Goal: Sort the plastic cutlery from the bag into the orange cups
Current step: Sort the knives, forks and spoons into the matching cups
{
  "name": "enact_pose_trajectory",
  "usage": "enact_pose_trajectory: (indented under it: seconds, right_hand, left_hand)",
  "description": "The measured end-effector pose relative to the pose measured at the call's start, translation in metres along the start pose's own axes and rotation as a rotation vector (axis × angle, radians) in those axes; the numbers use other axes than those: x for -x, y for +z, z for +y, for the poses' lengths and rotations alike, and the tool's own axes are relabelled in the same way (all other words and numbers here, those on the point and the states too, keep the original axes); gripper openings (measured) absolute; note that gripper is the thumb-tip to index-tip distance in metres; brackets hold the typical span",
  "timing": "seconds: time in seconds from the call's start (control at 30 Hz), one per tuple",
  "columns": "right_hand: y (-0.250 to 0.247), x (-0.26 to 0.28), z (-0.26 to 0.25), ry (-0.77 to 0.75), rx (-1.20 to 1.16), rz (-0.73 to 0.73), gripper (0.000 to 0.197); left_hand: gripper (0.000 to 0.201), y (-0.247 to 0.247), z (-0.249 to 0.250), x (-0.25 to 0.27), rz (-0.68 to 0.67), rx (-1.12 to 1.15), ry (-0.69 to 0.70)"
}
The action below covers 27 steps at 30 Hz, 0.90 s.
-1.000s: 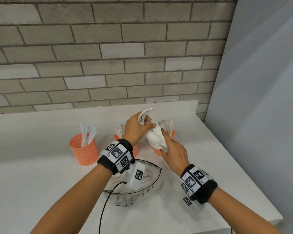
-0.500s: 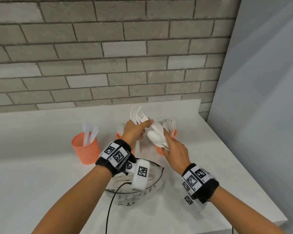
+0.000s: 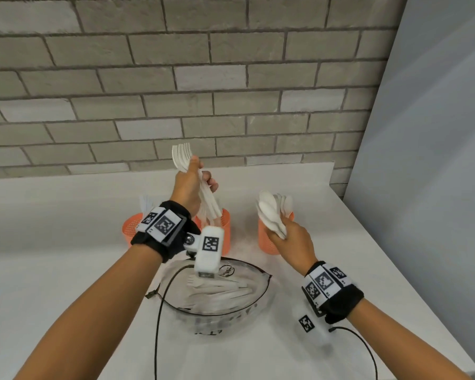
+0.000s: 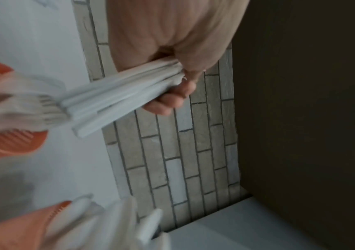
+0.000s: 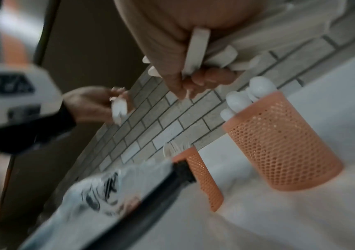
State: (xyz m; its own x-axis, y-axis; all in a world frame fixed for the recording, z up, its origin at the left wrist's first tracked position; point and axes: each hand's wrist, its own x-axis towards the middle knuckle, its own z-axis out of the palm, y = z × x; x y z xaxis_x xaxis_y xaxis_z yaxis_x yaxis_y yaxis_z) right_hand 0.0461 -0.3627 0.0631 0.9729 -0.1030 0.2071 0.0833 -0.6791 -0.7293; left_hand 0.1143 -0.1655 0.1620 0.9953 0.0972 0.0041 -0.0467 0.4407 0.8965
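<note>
Head view: my left hand grips a bunch of forks over the middle cup; my right hand, now pulled apart from it, clutches spoons beside the right cup. More cutlery lies in the bag on the tabletop.

Left wrist: fingers curl round fork handles.

Right wrist: blurred, probably spoon handles. Both bunches look ready to drop.

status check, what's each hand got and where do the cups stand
Left hand grips forks above middle cup. Right hand grips spoons at right cup. More cutlery in bag; nothing blocking.
</note>
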Motion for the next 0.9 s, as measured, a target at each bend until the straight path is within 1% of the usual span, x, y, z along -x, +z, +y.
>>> enact_pose_trajectory:
  seconds: [0.03,0.1,0.17,0.23,0.27,0.33,0.4,0.43,0.57,0.67,0.73,0.8,0.9]
  right_hand:
    - [-0.001,-0.004,0.002,0.033,-0.092,0.0,0.022]
    - [-0.003,-0.01,0.002,0.089,-0.331,-0.02,0.006]
    - [-0.005,-0.014,0.0,0.127,-0.554,-0.038,0.014]
    - [-0.008,-0.018,-0.001,0.166,-0.687,-0.049,0.014]
    - [-0.009,-0.02,-0.001,0.173,-0.722,-0.051,0.013]
    - [-0.008,-0.026,0.0,0.176,-0.779,-0.026,0.012]
    - [-0.007,-0.032,0.002,0.165,-0.817,0.039,0.009]
    - [-0.007,-0.035,0.003,0.161,-0.839,0.072,0.008]
    - [-0.008,-0.049,0.004,0.163,-0.924,0.205,0.01]
    - [-0.011,-0.063,0.001,0.162,-0.976,0.303,0.026]
    - [-0.013,-0.073,0.0,0.148,-1.01,0.359,0.033]
    - [-0.012,-0.083,0.0,0.138,-1.024,0.411,0.033]
    - [-0.008,-0.095,0.0,0.122,-1.04,0.473,0.029]
  left_hand:
    - [0.029,-0.005,-0.001,-0.002,-0.009,-0.051,0.02]
    - [0.031,-0.016,-0.007,-0.006,-0.006,-0.253,0.078]
    - [0.035,-0.027,-0.015,-0.012,0.02,-0.443,0.129]
    - [0.038,-0.036,-0.023,-0.019,0.098,-0.516,0.155]
    - [0.041,-0.039,-0.026,-0.024,0.15,-0.499,0.155]
    - [0.046,-0.042,-0.032,-0.033,0.234,-0.384,0.14]
    - [0.048,-0.041,-0.038,-0.041,0.272,-0.274,0.127]
    - [0.048,-0.039,-0.041,-0.044,0.278,-0.26,0.126]
    - [0.05,-0.031,-0.057,-0.048,0.285,-0.397,0.162]
    - [0.047,-0.03,-0.07,-0.048,0.348,-0.448,0.157]
    - [0.043,-0.029,-0.078,-0.049,0.402,-0.447,0.148]
    - [0.04,-0.028,-0.085,-0.049,0.454,-0.457,0.152]
    - [0.04,-0.028,-0.097,-0.052,0.489,-0.505,0.18]
